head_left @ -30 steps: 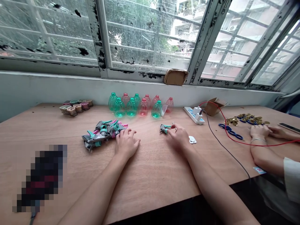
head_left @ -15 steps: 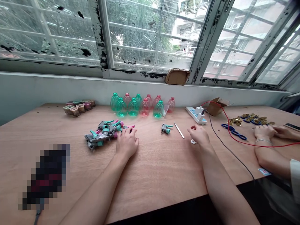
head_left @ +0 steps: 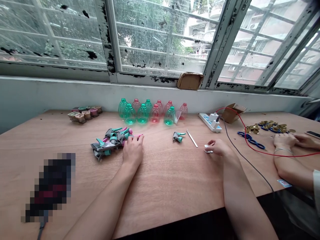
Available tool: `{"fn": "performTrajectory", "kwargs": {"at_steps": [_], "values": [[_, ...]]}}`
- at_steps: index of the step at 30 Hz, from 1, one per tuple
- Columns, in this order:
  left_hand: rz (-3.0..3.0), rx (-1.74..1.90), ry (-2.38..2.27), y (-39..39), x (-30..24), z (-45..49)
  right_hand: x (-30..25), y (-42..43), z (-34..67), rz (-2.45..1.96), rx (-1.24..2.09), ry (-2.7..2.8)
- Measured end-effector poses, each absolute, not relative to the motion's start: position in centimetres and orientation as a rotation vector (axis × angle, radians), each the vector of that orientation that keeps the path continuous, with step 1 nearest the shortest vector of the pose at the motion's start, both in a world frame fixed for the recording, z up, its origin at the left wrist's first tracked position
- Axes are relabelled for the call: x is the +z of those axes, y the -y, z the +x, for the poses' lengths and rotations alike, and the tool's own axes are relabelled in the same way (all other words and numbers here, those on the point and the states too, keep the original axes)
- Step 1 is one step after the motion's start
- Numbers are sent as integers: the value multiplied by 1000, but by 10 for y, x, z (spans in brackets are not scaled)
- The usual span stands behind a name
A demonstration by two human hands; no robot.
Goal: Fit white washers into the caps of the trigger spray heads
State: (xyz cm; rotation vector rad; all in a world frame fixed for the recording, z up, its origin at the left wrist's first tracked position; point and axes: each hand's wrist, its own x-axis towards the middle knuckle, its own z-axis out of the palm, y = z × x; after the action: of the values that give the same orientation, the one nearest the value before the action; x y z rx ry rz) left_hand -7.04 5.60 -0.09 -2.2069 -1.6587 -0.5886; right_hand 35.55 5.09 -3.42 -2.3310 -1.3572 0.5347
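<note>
My left hand (head_left: 132, 150) lies palm down on the wooden table (head_left: 162, 180), its fingertips touching the right end of a pile of grey, teal and pink spray-trigger heads (head_left: 111, 141). Its fingers are relaxed and hold nothing. My right hand (head_left: 218, 147) is curled around a small white object (head_left: 207, 149) that rests on the table. One teal and grey trigger head (head_left: 178, 136) lies alone between my hands, and a thin metal strip (head_left: 192, 138) lies just to its right.
Several small teal and pink bottles (head_left: 150, 111) stand in a row near the wall, small pots (head_left: 83, 114) to their left. A white power strip (head_left: 210, 122), red and black cables, a cardboard box (head_left: 232, 112) and brass parts (head_left: 272, 126) lie right, by another person's hands (head_left: 287, 140).
My right hand let go of the single trigger head and the metal strip, moved right and closed on the small white object. My left hand stayed at the pile.
</note>
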Motion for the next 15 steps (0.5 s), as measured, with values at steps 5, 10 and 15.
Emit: {"fn": "performTrajectory", "kwargs": {"at_steps": [5,10,15], "values": [[-2185,-574,1681,-56,1,-68,-32,-48,351,-2324,509,1343],[-2178,-569,1682,-57,0,-68,-31,-46,345,-2300,528,1326],[-2150,-666,1657,-56,5,-69,-27,-45,338,-2236,575,1321]]}}
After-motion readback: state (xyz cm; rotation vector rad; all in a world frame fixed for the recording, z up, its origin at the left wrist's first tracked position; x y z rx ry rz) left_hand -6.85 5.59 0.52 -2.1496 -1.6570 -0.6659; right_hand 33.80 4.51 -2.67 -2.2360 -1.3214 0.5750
